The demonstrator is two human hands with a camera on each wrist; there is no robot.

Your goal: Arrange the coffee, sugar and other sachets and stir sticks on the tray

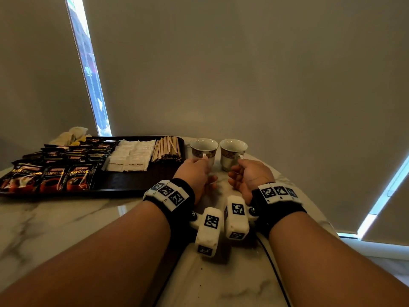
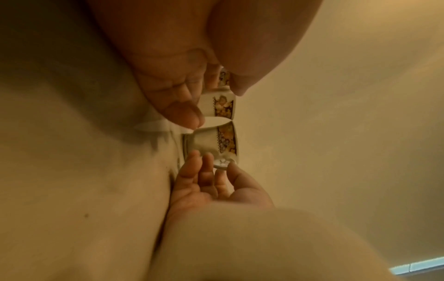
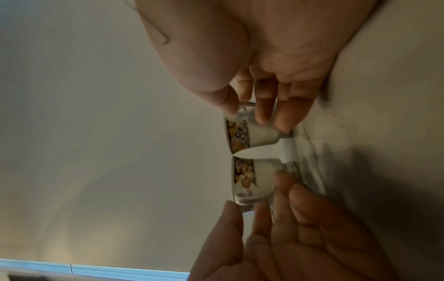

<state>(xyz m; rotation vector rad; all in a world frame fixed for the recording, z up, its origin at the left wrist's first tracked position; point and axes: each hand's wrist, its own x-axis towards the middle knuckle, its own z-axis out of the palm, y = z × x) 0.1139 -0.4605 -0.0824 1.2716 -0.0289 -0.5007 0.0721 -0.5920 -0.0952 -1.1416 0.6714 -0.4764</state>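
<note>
Head view: both hands pinch cup handles, left hand on left cup, right hand on right cup.

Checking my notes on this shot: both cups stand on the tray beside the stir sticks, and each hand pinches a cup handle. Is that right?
Not quite. The cups stand on the marble table, just right of the tray, not on it; the head view shows this. The rest holds: the left hand and right hand each pinch a handle, and the stir sticks lie nearby.
</note>
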